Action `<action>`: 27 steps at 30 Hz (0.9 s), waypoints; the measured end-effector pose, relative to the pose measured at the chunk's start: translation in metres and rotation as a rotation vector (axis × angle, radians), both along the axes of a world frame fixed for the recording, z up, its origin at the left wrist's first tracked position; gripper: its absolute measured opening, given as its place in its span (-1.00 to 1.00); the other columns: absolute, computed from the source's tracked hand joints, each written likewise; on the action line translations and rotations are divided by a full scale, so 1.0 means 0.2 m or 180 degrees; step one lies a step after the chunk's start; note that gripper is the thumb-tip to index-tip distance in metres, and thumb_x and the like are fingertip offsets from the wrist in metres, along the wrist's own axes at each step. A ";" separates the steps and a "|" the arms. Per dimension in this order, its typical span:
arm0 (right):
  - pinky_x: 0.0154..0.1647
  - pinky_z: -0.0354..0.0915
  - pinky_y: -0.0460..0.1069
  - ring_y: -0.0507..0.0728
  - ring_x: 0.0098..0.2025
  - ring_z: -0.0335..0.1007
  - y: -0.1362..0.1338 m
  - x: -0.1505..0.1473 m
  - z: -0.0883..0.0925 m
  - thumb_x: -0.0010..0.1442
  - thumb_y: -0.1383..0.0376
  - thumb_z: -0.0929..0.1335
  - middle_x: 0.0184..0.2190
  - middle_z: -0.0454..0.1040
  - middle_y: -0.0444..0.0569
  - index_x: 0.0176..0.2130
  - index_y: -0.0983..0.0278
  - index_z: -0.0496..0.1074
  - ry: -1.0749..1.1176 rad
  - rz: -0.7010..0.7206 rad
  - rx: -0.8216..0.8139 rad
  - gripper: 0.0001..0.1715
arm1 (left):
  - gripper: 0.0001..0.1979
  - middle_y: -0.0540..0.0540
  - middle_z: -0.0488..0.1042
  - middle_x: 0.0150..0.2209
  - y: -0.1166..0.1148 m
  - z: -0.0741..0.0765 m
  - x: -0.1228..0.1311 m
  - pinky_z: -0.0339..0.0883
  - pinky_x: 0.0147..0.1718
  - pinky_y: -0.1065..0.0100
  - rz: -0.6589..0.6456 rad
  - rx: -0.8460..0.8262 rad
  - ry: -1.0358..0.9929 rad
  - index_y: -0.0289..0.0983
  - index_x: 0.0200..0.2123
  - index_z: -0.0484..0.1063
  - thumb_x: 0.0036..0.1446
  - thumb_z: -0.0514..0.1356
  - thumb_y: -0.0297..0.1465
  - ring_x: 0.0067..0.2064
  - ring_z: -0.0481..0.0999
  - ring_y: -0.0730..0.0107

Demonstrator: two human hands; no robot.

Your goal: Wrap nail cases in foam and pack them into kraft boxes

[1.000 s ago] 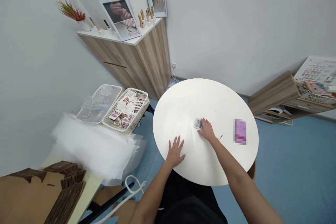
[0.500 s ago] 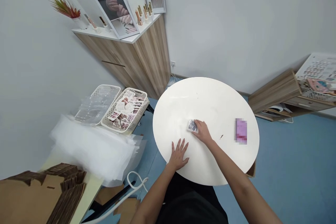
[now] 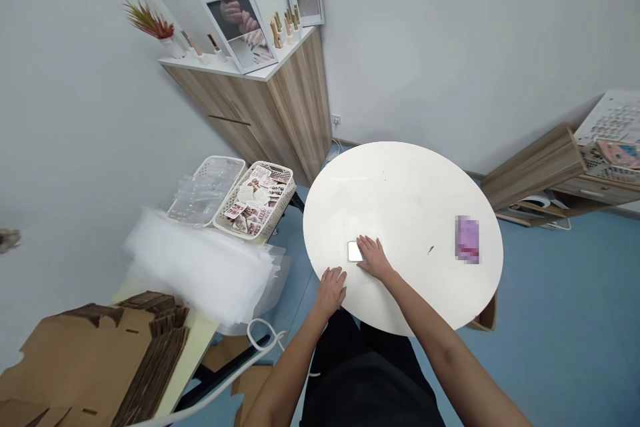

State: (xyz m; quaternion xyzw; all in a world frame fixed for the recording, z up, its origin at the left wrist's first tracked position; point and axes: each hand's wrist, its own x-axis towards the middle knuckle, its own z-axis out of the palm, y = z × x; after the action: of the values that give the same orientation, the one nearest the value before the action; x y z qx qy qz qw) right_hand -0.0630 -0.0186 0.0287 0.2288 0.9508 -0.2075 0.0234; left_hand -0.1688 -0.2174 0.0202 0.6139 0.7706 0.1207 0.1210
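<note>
A small flat clear-edged box [image 3: 355, 251], its top now bright white, lies on the white round table [image 3: 420, 187] left of its middle. My right hand [image 3: 375, 258] grips it at its right end, with fingers along the far side and thumb on the near side. Part of the box is hidden under that hand. Down at the table's near-left edge rests my left hand [image 3: 331, 290], palm down with fingers stretched out and nothing in it, a little way from the box.
A blurred purple item [image 3: 468, 240] lies on the table's right side. To the left are a basket of printed cards [image 3: 250, 203], a basket of clear sleeves [image 3: 205, 190], white sheets [image 3: 200, 260] and folded cardboard [image 3: 95, 353]. A wooden cabinet [image 3: 280, 100] stands behind.
The box's top has gone from a dark pattern to plain white, and it sits slightly lower and further left. My left hand has drawn back toward the table edge, its fingers less spread.
</note>
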 end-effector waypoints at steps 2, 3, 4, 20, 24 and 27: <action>0.33 -0.15 0.29 0.32 0.33 0.00 -0.03 0.05 0.02 0.20 0.17 0.34 0.28 0.19 0.21 0.26 0.30 0.14 0.0162 -0.0083 0.0068 -0.29 | -0.70 -0.20 0.40 0.04 0.03 0.02 -0.01 0.19 0.17 0.00 0.0003 0.0022 0.0097 -0.23 -0.01 0.34 0.18 0.05 -0.52 0.09 0.39 0.13; 0.32 -0.11 0.27 0.32 0.30 0.05 -0.04 0.09 0.04 0.20 0.13 0.33 0.25 0.22 0.22 0.23 0.31 0.18 0.0247 -0.0097 0.0066 -0.33 | -0.74 -0.18 0.41 0.02 0.05 0.02 -0.02 0.24 0.12 0.02 0.0021 0.0049 0.0120 -0.22 -0.07 0.35 0.19 0.04 -0.52 0.06 0.41 0.14; 0.31 -0.07 0.25 0.31 0.27 0.11 -0.06 0.13 0.05 0.20 0.09 0.33 0.21 0.27 0.21 0.19 0.30 0.21 0.0313 -0.0086 0.0049 -0.35 | -0.78 -0.17 0.42 0.01 0.06 0.02 -0.02 0.28 0.08 0.04 0.0045 0.0088 0.0113 -0.22 -0.12 0.37 0.20 0.03 -0.53 0.03 0.41 0.15; -0.23 0.23 -0.03 0.11 -0.25 0.39 -0.09 0.33 0.11 0.29 0.21 0.23 -0.30 0.48 -0.08 -0.31 0.21 0.36 0.0195 -0.0994 -0.0928 -0.80 | -0.73 -0.03 0.50 -0.34 0.09 0.11 -0.13 0.32 -0.33 0.35 0.0472 0.0081 -0.1255 -0.22 -0.34 0.42 0.31 -0.02 -0.30 -0.30 0.49 0.32; -0.32 0.15 -0.07 0.09 -0.26 0.37 -0.01 0.22 0.11 0.27 0.20 0.26 -0.30 0.49 -0.10 -0.34 0.21 0.36 0.0083 -0.1420 -0.1109 -0.82 | -0.77 -0.04 0.49 -0.33 0.20 0.11 -0.19 0.33 -0.26 0.32 0.0740 0.0254 -0.1065 -0.22 -0.34 0.42 0.29 0.00 -0.35 -0.25 0.48 0.31; -0.37 0.09 -0.08 0.08 -0.28 0.34 0.04 0.15 0.10 0.27 0.23 0.27 -0.31 0.48 -0.09 -0.36 0.22 0.36 -0.0092 -0.1562 -0.1051 -0.82 | -0.78 -0.09 0.46 -0.30 0.28 0.09 -0.21 0.33 -0.15 0.22 0.0907 0.0331 -0.0883 -0.23 -0.32 0.44 0.27 0.01 -0.39 -0.21 0.46 0.25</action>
State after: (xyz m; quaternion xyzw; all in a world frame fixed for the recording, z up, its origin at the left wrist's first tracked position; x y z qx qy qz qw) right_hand -0.0326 -0.0100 0.0482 0.4480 0.8200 -0.3555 0.0229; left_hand -0.2107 -0.1612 0.0373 0.4816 0.8184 0.2596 0.1757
